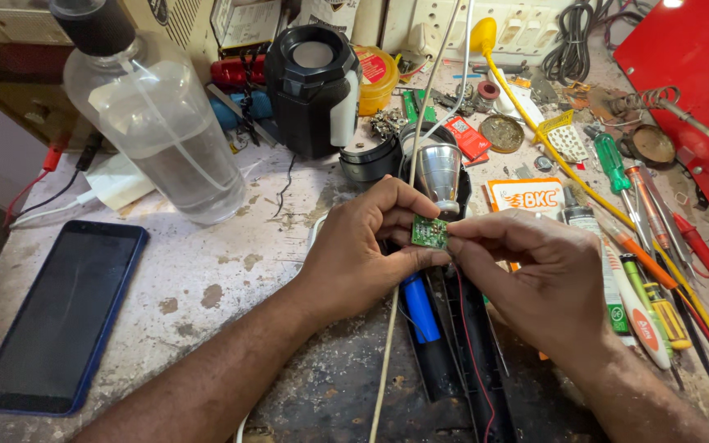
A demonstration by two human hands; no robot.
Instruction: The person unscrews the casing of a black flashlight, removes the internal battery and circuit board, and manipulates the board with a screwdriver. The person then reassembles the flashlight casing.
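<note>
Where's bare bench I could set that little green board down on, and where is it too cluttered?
Bare bench lies between the dark phone, the clear spray bottle and the left hand. Right of the right hand, screwdrivers and tubes crowd the top. Behind the green circuit board, the silver reflector and small parts fill the space.

A dark smartphone (59, 316) lies at the desk's (207, 271) left edge; a clear plastic bottle (153, 123) stands behind it; screwdrivers (658, 246) crowd the right.
</note>
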